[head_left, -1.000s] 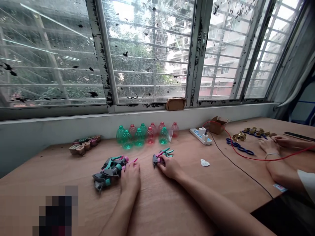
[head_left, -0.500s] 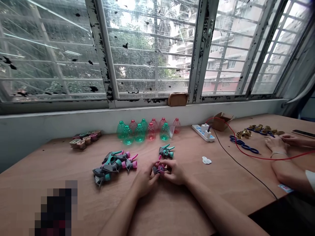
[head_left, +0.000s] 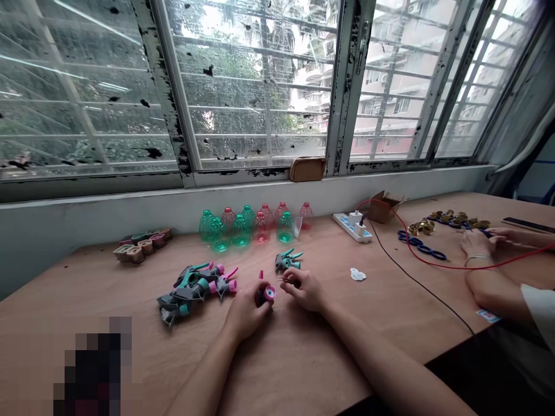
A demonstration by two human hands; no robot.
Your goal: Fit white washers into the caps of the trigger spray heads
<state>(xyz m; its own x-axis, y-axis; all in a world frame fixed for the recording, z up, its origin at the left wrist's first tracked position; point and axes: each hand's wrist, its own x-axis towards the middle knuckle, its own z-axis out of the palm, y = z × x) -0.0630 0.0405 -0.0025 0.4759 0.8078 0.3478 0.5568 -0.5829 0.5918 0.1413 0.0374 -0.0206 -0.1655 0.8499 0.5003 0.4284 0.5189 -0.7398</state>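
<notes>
a pink-collared spray head (head_left: 269, 289) is pinched in the left hand (head_left: 247, 310); by the right hand (head_left: 307, 289) a thin tool (head_left: 283, 280), perhaps tweezers, is pinched, just apart from it; the spray head is best held steady and the tool best guided in straight; a pile of spray heads (head_left: 189, 293), left of the left hand, could be bumped; teal-and-grey spray parts (head_left: 286, 262) are set just beyond; bottles (head_left: 240, 232) are lined up by the wall (head_left: 243, 198)

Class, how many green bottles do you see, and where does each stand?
5: the leftmost green bottle; a second, front-right of it; a third, right of the second; a fourth, behind the third; a fifth, farther right. Others may be hidden.
</notes>
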